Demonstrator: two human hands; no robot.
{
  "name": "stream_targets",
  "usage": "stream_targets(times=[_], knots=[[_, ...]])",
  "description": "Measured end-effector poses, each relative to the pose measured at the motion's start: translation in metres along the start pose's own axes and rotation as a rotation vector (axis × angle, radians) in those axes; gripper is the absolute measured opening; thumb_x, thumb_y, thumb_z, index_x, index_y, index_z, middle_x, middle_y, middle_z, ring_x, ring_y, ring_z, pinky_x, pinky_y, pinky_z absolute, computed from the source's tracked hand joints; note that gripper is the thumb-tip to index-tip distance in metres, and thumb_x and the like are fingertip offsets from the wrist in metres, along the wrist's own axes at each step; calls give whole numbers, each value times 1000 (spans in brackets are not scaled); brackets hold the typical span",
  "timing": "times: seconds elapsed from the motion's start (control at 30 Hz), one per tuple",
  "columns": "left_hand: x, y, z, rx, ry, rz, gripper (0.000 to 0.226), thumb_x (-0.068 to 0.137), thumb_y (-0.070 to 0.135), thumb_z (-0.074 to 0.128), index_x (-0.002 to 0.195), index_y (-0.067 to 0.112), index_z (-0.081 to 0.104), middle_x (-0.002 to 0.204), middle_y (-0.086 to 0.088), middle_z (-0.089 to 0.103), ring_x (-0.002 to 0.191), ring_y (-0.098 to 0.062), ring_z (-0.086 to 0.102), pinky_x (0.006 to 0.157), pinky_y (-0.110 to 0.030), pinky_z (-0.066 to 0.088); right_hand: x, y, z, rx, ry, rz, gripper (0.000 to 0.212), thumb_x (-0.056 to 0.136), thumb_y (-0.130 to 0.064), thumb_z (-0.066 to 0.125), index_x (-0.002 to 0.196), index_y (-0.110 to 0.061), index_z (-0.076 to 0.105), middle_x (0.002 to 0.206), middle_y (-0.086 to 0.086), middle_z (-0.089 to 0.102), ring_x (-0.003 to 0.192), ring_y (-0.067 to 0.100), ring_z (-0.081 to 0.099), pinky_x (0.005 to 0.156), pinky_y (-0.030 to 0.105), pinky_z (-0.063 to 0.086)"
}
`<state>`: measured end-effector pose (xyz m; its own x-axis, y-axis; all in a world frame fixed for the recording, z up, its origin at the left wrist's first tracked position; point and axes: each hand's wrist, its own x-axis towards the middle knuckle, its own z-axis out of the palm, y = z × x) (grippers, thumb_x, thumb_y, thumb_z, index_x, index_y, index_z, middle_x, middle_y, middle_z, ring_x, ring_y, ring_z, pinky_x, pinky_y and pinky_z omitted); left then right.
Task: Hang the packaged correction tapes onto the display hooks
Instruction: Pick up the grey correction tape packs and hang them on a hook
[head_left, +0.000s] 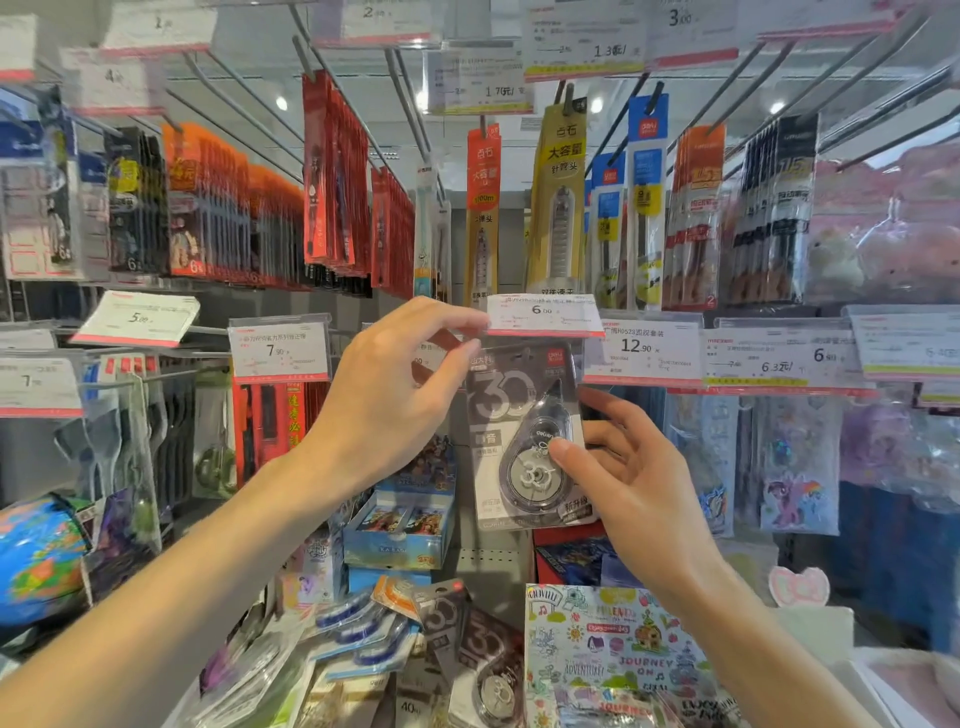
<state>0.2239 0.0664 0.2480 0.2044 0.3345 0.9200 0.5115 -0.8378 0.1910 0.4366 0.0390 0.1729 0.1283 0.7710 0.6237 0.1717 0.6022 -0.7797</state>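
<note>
Nearest the camera, a heap of packaged correction tapes (457, 649) lies low in the middle, grey packs beside blue ones, with a colourful printed notebook (613, 654) just to their right and a globe (36, 561) at the far left edge.

Above the heap both arms reach forward. The right hand (628, 478) holds a grey correction tape pack (524, 441) upright, thumb pressed on the clear blister at the front and fingers curled behind the right edge, so its grip is closed on the pack. The left hand (395, 384) is raised at the pack's top left corner, thumb and forefinger pinching there, just under the price tag (543, 314) marked 6.00. Whether it pinches the pack or the tag's edge cannot be told. The pack's top sits directly beneath that tag; the hook itself is hidden.

Farther back, rows of hooks carry hanging pen packs (218, 202) in orange, red and black, and more price tags line the rails.
</note>
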Motion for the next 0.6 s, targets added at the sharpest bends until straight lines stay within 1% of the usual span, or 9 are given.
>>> stream_targets(times=[0.13, 0.23, 0.3, 0.33, 0.37, 0.47, 0.5, 0.53, 0.6], knots=[[-18, -5, 5, -71, -31, -98, 20, 97, 20, 65, 116, 24, 69, 108, 17, 69, 99, -1, 65, 76, -15, 54, -1, 9, 4, -49, 36, -24, 53, 96, -23, 69, 142, -37, 46, 97, -12, 73, 82, 12, 72, 79, 27, 58], [-40, -16, 17, -87, -62, -213, 16, 95, 22, 68, 110, 26, 69, 101, 16, 69, 96, -2, 64, 78, -18, 53, 0, 13, 5, -78, 58, -36, 52, 98, -24, 68, 142, -41, 46, 98, -14, 73, 79, 16, 72, 77, 22, 58], [-54, -24, 31, -109, -84, -286, 20, 95, 26, 68, 114, 28, 67, 98, 16, 70, 94, -1, 64, 80, -22, 54, 2, 15, 6, -105, 77, -26, 53, 98, -26, 66, 145, -41, 46, 89, -1, 74, 75, 26, 69, 69, 17, 55], [-60, -27, 39, -124, -101, -316, 25, 95, 28, 67, 119, 31, 64, 98, 17, 70, 93, 0, 65, 81, -24, 55, 4, 17, 7, -122, 89, -28, 54, 98, -26, 66, 146, -40, 46, 86, 1, 74, 74, 24, 68, 67, 17, 55], [-65, -30, 47, -144, -115, -340, 31, 96, 30, 66, 126, 34, 59, 99, 18, 69, 93, 0, 66, 82, -27, 56, 6, 20, 9, -139, 98, -36, 54, 98, -27, 66, 147, -39, 47, 91, -3, 74, 74, 15, 69, 67, 19, 57], [-72, -40, 72, -215, -143, -421, 48, 99, 36, 60, 143, 44, 42, 102, 21, 66, 93, 1, 65, 85, -29, 55, 17, 33, 14, -199, 109, -40, 55, 99, -32, 64, 149, -41, 45, 116, -19, 71, 96, 0, 69, 76, 35, 64], [-71, -44, 79, -231, -143, -441, 52, 99, 38, 58, 146, 46, 38, 102, 21, 67, 92, 1, 66, 86, -30, 55, 22, 38, 15, -215, 111, -37, 55, 100, -33, 63, 150, -42, 44, 122, -20, 69, 100, -4, 68, 80, 37, 64], [-70, -50, 86, -245, -141, -457, 54, 100, 39, 57, 149, 47, 35, 102, 20, 67, 92, -1, 67, 86, -33, 56, 27, 43, 16, -229, 113, -35, 55, 101, -33, 62, 151, -42, 43, 125, -21, 68, 102, -7, 67, 85, 34, 63], [-65, -61, 98, -258, -148, -478, 59, 101, 40, 55, 153, 49, 29, 100, 18, 67, 95, -9, 67, 87, -39, 56, 40, 53, 17, -246, 115, -26, 55, 101, -33, 61, 152, -42, 41, 134, -21, 65, 113, -7, 63, 100, 31, 57]])
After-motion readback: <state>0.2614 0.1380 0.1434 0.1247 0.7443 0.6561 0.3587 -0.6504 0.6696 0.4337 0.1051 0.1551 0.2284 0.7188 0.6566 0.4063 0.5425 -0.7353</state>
